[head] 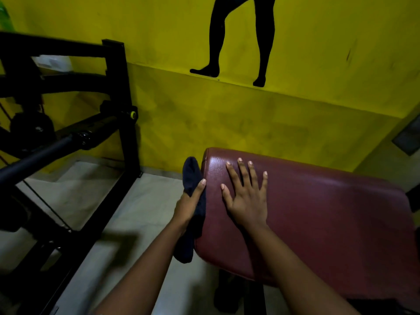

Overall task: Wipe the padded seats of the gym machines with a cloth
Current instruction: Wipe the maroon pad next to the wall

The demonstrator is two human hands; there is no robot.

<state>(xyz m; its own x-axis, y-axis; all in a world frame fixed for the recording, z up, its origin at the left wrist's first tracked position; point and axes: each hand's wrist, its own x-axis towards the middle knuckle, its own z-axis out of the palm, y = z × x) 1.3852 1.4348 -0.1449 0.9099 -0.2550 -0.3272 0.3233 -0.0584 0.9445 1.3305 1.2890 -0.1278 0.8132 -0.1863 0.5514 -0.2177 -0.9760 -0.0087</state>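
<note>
A dark red padded seat (329, 212) fills the lower right of the head view. My right hand (246, 196) lies flat on its top near the left end, fingers spread and straight. My left hand (189, 203) holds a dark blue cloth (193, 176) against the seat's left side edge, thumb up on the cloth. The cloth sticks up above the hand and hangs down below it to about the seat's lower corner. The left hand's fingers are hidden behind the cloth.
A black gym machine frame (127, 110) with bars and a weight plate (29, 130) stands to the left. A yellow wall (227, 119) with a black leg silhouette runs close behind the seat. Pale tiled floor (141, 214) lies between machine and seat.
</note>
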